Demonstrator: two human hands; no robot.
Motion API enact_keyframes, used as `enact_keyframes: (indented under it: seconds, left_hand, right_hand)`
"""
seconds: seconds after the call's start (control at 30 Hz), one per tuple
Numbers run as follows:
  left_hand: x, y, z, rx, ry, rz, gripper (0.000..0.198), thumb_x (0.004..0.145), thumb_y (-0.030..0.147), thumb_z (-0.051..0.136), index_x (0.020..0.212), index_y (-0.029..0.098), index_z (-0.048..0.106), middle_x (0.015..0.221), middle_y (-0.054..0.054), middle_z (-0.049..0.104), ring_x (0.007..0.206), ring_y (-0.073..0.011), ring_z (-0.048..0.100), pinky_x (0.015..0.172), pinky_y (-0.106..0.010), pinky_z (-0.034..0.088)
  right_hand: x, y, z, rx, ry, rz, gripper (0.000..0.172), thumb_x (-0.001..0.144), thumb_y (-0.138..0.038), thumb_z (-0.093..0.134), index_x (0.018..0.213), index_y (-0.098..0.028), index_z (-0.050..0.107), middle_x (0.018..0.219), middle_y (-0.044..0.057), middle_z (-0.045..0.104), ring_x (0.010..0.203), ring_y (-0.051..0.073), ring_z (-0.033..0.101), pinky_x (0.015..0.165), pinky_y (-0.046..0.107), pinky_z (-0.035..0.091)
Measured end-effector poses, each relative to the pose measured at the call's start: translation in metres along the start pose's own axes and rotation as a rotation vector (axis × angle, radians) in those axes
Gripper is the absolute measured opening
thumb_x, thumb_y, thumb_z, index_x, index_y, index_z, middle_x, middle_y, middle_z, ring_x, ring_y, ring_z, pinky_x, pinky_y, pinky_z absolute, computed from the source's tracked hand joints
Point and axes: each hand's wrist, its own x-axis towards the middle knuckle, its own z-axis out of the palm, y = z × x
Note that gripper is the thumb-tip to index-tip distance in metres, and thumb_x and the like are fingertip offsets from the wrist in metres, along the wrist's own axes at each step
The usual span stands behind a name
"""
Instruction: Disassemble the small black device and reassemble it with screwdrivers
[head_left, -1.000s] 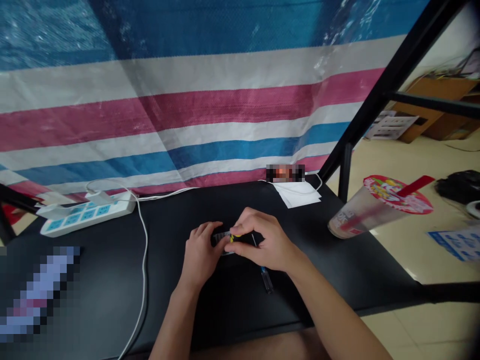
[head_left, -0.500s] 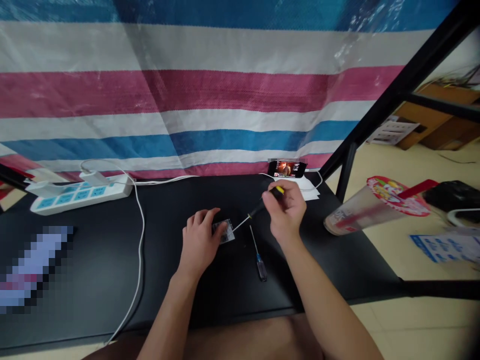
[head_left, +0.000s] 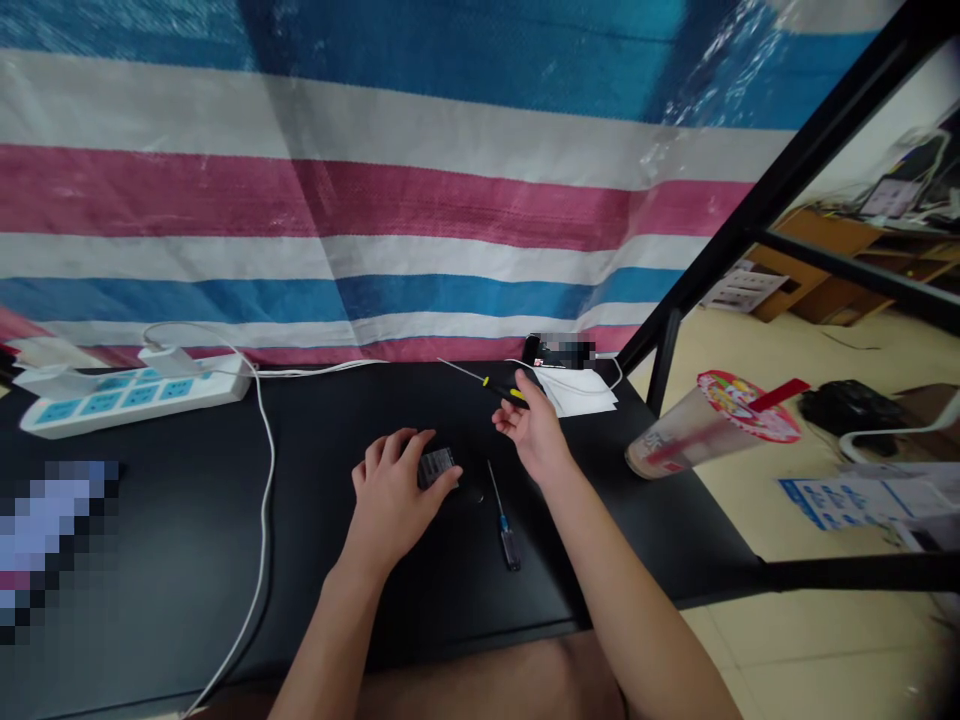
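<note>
My left hand point(head_left: 393, 490) rests on the black table point(head_left: 187, 560) with its fingers curled around a small grey block-like part point(head_left: 436, 466), holding it down. My right hand point(head_left: 531, 428) is raised a little above the table, fingers pinched on the handle of a black and yellow screwdriver point(head_left: 495, 385). Its thin shaft points up and to the left. A second screwdriver with a blue and black handle point(head_left: 505, 522) lies on the table between my hands, just right of the grey part.
A white and blue power strip point(head_left: 124, 394) with a white cable point(head_left: 264, 470) sits at the back left. A phone point(head_left: 559, 352) and white paper point(head_left: 579, 390) lie at the back. A sealed plastic cup with a red straw point(head_left: 709, 420) stands at the right edge.
My right hand pulled the yellow screwdriver's tip off the grey part and swung the shaft up and to the left. My left hand stayed on the part.
</note>
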Motion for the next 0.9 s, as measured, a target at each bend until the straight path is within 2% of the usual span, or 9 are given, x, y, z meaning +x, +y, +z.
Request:
enact_keyframes:
  seconds: [0.13, 0.3, 0.43, 0.53, 0.63, 0.77, 0.9]
  left_hand:
    - [0.003, 0.002, -0.001, -0.038, 0.063, -0.02, 0.046, 0.1, 0.051, 0.062, 0.142, 0.031, 0.063, 0.15, -0.012, 0.06, 0.141, -0.038, 0.048, 0.108, -0.06, 0.043]
    - [0.005, 0.005, -0.004, -0.154, 0.187, 0.004, 0.037, 0.102, 0.045, 0.059, 0.135, 0.028, 0.067, 0.14, -0.01, 0.066, 0.135, -0.0336, 0.056, 0.109, -0.053, 0.045]
    - [0.006, 0.006, -0.007, -0.274, 0.266, 0.073, 0.031, 0.104, 0.042, 0.057, 0.125, 0.024, 0.071, 0.126, -0.008, 0.073, 0.121, -0.029, 0.065, 0.103, -0.046, 0.05]
    - [0.006, 0.008, -0.006, -0.305, 0.271, 0.103, 0.027, 0.104, 0.041, 0.057, 0.117, 0.024, 0.073, 0.12, -0.007, 0.075, 0.115, -0.0275, 0.068, 0.098, -0.043, 0.051]
    - [0.006, 0.01, -0.004, -0.309, 0.257, 0.113, 0.024, 0.102, 0.04, 0.06, 0.113, 0.024, 0.073, 0.115, -0.006, 0.076, 0.109, -0.0265, 0.069, 0.095, -0.043, 0.051]
    - [0.006, 0.01, 0.001, -0.331, 0.226, 0.124, 0.019, 0.099, 0.036, 0.063, 0.111, 0.024, 0.073, 0.111, -0.006, 0.077, 0.104, -0.0265, 0.071, 0.092, -0.043, 0.05]
    - [0.006, 0.008, 0.004, -0.354, 0.241, 0.139, 0.018, 0.097, 0.032, 0.064, 0.11, 0.024, 0.073, 0.11, -0.004, 0.077, 0.103, -0.0258, 0.072, 0.093, -0.043, 0.05]
  right_hand:
    - [-0.004, 0.0, 0.002, 0.008, -0.087, 0.046, 0.057, 0.066, -0.06, 0.09, 0.085, -0.023, 0.051, 0.067, -0.006, 0.062, 0.057, 0.011, 0.065, 0.054, 0.02, 0.048]
    - [-0.009, 0.001, 0.005, -0.074, -0.211, 0.029, 0.054, 0.071, -0.058, 0.089, 0.081, -0.021, 0.051, 0.071, -0.002, 0.07, 0.058, 0.012, 0.066, 0.056, 0.021, 0.049]
    - [-0.013, 0.003, 0.005, -0.133, -0.345, -0.014, 0.045, 0.077, -0.054, 0.087, 0.098, -0.021, 0.063, 0.084, 0.003, 0.078, 0.071, 0.015, 0.072, 0.063, 0.023, 0.053]
    - [-0.017, 0.005, 0.006, -0.19, -0.464, -0.023, 0.044, 0.084, -0.049, 0.083, 0.115, -0.02, 0.07, 0.099, 0.007, 0.081, 0.087, 0.017, 0.075, 0.071, 0.024, 0.056]
    - [-0.021, 0.007, 0.007, -0.226, -0.546, -0.039, 0.043, 0.087, -0.044, 0.082, 0.122, -0.021, 0.073, 0.107, 0.008, 0.081, 0.096, 0.016, 0.075, 0.078, 0.022, 0.057]
    - [-0.024, 0.011, 0.009, -0.197, -0.544, -0.057, 0.043, 0.087, -0.047, 0.082, 0.121, -0.021, 0.075, 0.103, 0.007, 0.081, 0.09, 0.016, 0.075, 0.075, 0.024, 0.059]
    - [-0.024, 0.012, 0.008, -0.155, -0.584, -0.053, 0.038, 0.086, -0.044, 0.085, 0.116, -0.024, 0.076, 0.108, 0.005, 0.078, 0.086, 0.016, 0.074, 0.073, 0.027, 0.064]
